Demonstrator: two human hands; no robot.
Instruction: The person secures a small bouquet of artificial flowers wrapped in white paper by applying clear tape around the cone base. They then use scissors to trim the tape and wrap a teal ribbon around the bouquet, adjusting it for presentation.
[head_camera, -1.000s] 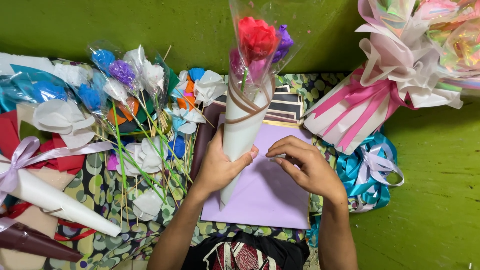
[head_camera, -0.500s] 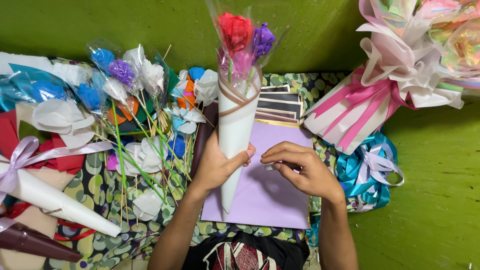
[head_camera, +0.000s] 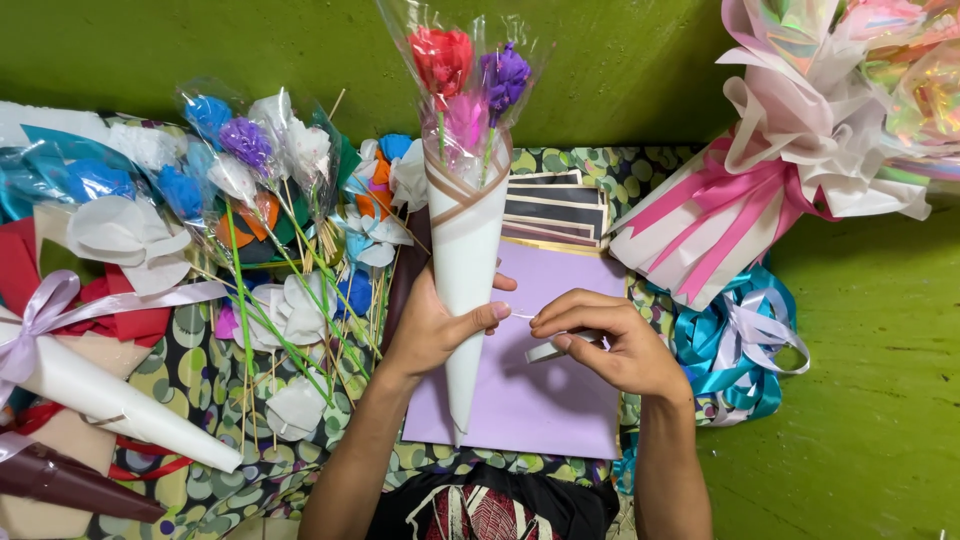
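1. The white paper cone bouquet (head_camera: 466, 270), upper centre of the frame, now stands nearly upright with its red, purple and pink paper flowers (head_camera: 468, 75) straight above; a second ago it leaned right, so the wrapped cone has been righted for work on its seam
2. The left hand (head_camera: 432, 328) wraps around the cone's middle, fingers closed on it, thumb pressed across the front
3. The right hand (head_camera: 612, 342) has shifted a little lower right; its fingertips pinch a small clear strip, probably tape (head_camera: 524, 316), drawn out near the left thumb
4. A lilac paper sheet (head_camera: 540, 400) lies beneath, on a green-spotted cloth (head_camera: 200, 375)
5. Loose paper flowers on green stems (head_camera: 260, 240) fill the left; a pink-ribboned bouquet (head_camera: 760, 190) sits upper right against a green wall (head_camera: 620, 70)
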